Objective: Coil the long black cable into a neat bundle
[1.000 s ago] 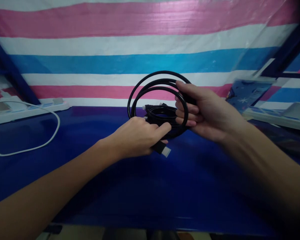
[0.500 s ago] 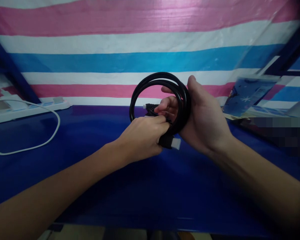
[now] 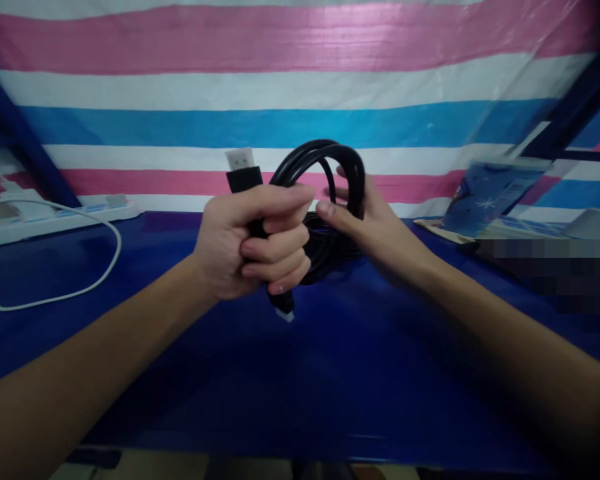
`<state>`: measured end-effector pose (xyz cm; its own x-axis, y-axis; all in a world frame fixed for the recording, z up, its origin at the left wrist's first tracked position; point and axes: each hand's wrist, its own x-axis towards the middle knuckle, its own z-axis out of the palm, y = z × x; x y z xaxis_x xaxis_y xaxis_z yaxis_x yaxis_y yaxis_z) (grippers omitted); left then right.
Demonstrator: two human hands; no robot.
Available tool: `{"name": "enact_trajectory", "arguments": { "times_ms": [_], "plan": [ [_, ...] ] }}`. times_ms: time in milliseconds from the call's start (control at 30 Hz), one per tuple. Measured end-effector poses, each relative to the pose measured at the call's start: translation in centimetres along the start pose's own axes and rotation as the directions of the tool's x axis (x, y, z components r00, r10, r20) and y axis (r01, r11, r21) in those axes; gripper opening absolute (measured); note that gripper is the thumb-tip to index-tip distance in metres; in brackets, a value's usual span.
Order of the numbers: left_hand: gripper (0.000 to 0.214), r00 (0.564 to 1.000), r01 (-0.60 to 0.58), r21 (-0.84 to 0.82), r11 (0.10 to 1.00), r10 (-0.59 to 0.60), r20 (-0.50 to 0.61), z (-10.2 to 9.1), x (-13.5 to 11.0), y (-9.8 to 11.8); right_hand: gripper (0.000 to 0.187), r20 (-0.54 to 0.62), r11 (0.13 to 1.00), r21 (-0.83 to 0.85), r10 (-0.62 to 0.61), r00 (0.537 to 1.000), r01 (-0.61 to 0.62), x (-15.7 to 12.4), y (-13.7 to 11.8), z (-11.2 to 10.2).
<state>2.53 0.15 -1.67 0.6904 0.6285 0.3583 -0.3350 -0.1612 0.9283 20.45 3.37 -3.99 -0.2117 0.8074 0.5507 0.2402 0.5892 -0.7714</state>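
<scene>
A coiled black cable (image 3: 353, 170) is held up in front of me, above the blue table. My left hand (image 3: 263, 237) is closed in a fist around the left side of the coil. A black plug (image 3: 244, 179) with a pale, clear-looking end sticks up above that fist, and a smaller plug end (image 3: 284, 310) points down below it. On the coil's right side, my right hand (image 3: 367, 213) curls with its thumb in front and its fingers partly hidden behind the loops. Lower black loops (image 3: 330, 250) show between the hands; whether they touch the table is unclear.
A white power strip (image 3: 80, 217) with a white cord (image 3: 117, 243) lies at the left back. A blue packet (image 3: 490, 193) stands at the right back, near a blurred-out area. Behind the table (image 3: 300, 387) hangs a striped sheet (image 3: 230, 127).
My left hand has turned over from palm-down to an upright fist, swinging the plug from lower right to upper left. My right hand has shifted slightly left, its thumb now inside the coil.
</scene>
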Motion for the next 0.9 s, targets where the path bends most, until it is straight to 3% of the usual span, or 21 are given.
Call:
{"name": "enact_trajectory", "arguments": {
  "times_ms": [100,167,267,367,433,500,567,633,667,700,767,833,867,900],
  "plan": [
    [0.049,0.998,0.055,0.096,0.994,-0.053,-0.03,-0.8,0.0,0.4,0.032,0.134,0.901,0.361,0.205,0.969,-0.241,-0.2,-0.8,0.1],
    [0.044,0.992,0.035,0.132,0.991,-0.018,-0.126,-1.1,0.3,0.2,0.017,0.14,0.815,0.471,0.31,0.94,-0.338,-0.3,-1.5,0.0],
    [0.038,0.929,-0.007,0.178,0.984,0.072,-0.362,-1.8,1.1,-0.4,0.032,0.2,0.785,0.502,0.302,0.932,-0.363,-0.6,-2.5,-0.1],
    [0.039,0.832,0.028,0.225,0.974,0.102,-0.545,-2.7,1.7,-1.4,0.053,0.435,0.804,0.462,0.163,0.886,-0.375,-1.1,-3.1,0.1],
    [0.039,0.799,0.078,0.219,0.973,0.071,-0.597,-3.2,1.8,-2.0,0.053,0.542,0.822,0.41,0.129,0.83,-0.396,-1.3,-3.0,0.4],
    [0.039,0.806,0.098,0.187,0.978,0.032,-0.591,-3.2,1.8,-2.2,0.04,0.462,0.839,0.37,0.206,0.863,-0.399,-1.1,-2.4,0.4],
    [0.041,0.877,0.099,0.124,0.987,-0.027,-0.48,-2.6,1.5,-2.0,0.016,0.214,0.859,0.347,0.32,0.923,-0.378,-0.6,-1.8,0.4],
    [0.043,0.967,0.135,0.05,0.99,-0.12,-0.225,-1.4,1.0,-1.5,0.006,-0.02,0.885,0.315,0.366,0.93,-0.342,-0.2,-1.5,0.4],
    [0.043,0.982,0.182,0.033,0.983,-0.18,-0.051,-0.7,0.7,-1.2,0.008,-0.074,0.899,0.294,0.36,0.93,-0.325,-0.2,-1.6,0.6],
    [0.042,0.962,0.237,0.043,0.97,-0.241,0.125,-0.1,0.4,-0.9,0.009,-0.089,0.91,0.273,0.346,0.934,-0.311,-0.3,-1.8,0.8],
    [0.038,0.853,0.319,0.12,0.94,-0.34,0.397,0.8,-0.1,-0.6,0.007,-0.063,0.917,0.265,0.324,0.944,-0.297,-0.5,-2.4,1.3],
    [0.031,0.77,0.336,0.192,0.922,-0.386,0.508,1.1,-0.3,-0.6,0.007,-0.046,0.897,0.315,0.34,0.939,-0.31,-0.7,-2.8,1.8],
    [0.028,0.768,0.316,0.21,0.925,-0.379,0.516,1.1,-0.3,-0.8,0.008,-0.058,0.876,0.36,0.365,0.929,-0.321,-0.7,-2.8,1.9],
    [0.026,0.801,0.277,0.209,0.938,-0.345,0.49,1.0,-0.2,-1.0,0.01,-0.076,0.852,0.406,0.393,0.916,-0.332,-0.7,-2.5,1.8]
  ]
}}
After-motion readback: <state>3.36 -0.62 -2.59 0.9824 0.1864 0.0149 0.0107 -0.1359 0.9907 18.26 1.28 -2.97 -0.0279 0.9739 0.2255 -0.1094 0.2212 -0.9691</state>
